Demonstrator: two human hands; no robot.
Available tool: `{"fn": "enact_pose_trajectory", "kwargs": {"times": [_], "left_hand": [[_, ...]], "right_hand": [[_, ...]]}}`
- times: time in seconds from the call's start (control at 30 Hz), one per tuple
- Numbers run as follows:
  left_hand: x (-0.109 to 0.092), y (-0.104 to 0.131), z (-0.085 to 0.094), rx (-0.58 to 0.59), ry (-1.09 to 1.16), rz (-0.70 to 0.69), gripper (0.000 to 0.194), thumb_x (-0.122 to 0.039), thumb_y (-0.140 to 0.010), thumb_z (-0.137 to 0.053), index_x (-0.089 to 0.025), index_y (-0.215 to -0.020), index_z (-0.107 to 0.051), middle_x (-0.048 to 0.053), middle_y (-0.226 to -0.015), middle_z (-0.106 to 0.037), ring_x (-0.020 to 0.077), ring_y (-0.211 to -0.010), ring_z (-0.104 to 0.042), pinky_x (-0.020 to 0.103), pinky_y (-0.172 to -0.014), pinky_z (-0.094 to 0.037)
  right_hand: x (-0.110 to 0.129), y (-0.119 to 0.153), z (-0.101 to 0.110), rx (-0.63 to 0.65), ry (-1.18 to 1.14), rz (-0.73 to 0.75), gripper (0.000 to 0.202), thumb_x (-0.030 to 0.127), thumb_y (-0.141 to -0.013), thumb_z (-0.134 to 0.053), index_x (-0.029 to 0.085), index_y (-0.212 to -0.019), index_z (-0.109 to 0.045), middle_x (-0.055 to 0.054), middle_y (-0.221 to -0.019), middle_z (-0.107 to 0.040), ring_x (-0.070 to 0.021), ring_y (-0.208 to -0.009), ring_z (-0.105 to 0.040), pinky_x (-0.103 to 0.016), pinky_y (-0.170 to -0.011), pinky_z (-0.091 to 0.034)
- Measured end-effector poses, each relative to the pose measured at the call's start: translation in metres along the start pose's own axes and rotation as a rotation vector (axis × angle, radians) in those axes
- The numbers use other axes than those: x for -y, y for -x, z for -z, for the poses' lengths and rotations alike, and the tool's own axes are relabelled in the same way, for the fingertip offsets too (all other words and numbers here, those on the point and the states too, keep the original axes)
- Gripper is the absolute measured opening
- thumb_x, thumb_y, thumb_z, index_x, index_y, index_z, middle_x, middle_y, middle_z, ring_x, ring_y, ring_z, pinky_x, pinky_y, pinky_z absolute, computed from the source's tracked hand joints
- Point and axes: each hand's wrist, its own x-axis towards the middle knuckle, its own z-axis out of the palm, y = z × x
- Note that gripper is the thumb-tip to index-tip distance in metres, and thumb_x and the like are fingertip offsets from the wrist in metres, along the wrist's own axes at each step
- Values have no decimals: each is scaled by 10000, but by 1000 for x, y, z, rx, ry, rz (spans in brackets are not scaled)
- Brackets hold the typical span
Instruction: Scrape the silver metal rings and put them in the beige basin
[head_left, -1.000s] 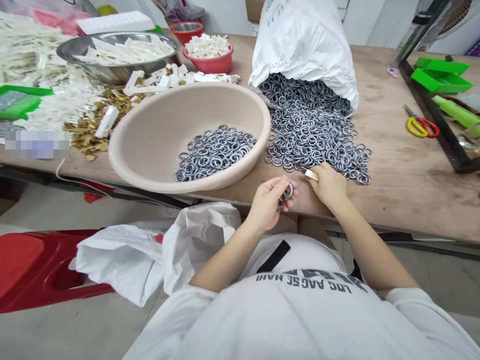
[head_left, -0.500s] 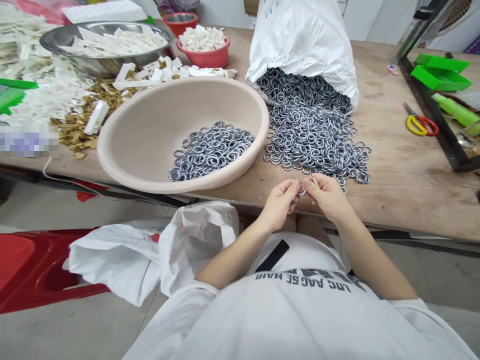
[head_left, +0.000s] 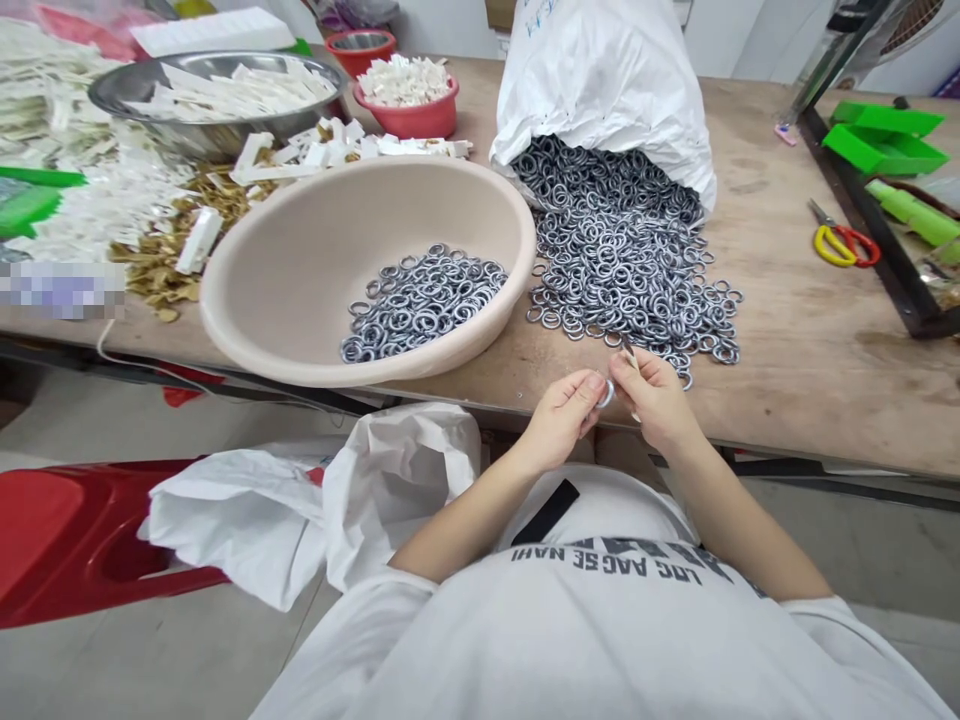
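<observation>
My left hand pinches a small grey ring between thumb and fingers, over the table's front edge. Close to its right, my right hand is closed round a thin tool with a dark tip and pale handle, possibly a small blade. Just beyond both hands spreads a heap of grey rings, spilling from the mouth of a white sack. Left of the heap, a large beige basin holds a smaller pile of rings.
Scissors and green trays lie at the right, by a dark metal frame. White and brown pieces, a metal bowl and a red bowl stand at the back left. White bags hang below the front edge.
My hands have drawn slightly apart. The ring stays in my left hand, now showing more fully, while the right hand with the thin tool has shifted a little away from it.
</observation>
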Motion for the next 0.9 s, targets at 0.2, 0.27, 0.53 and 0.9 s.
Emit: {"fn": "enact_pose_trajectory", "kwargs": {"times": [0.2,0.27,0.53,0.9], "left_hand": [[-6,1,-3,-57,159,61,449,-576,-835,-642,-176,-735,-462,-71,-575,-394,30,-417,-306,171,-391,-209],[-6,0,-4,-69,184,63,441,-563,-826,-660,-177,-742,-465,-79,-551,-382,30,-405,-298,169,-386,-216],[-6,2,-5,-53,195,56,425,-546,-837,-659,-175,-752,-471,-83,-545,-373,30,-403,-292,174,-388,-210],[-1,10,1,113,89,55,413,-527,-898,-587,-169,-725,-477,-58,-565,-397,42,-431,-311,202,-416,-199]], "right_hand": [[5,20,5,3,557,357,372,519,-956,-524,209,-751,-531,14,-667,-483,-132,-624,-434,-293,-591,-309],[6,26,3,3,701,443,355,470,-959,-542,207,-724,-505,15,-659,-478,-132,-630,-439,-297,-604,-300],[7,27,2,-2,787,504,365,429,-974,-532,213,-691,-448,21,-642,-448,-131,-626,-429,-296,-611,-287],[-5,12,15,-67,681,273,455,499,-980,-480,207,-636,-424,45,-586,-399,-112,-577,-389,-272,-578,-263]]}}
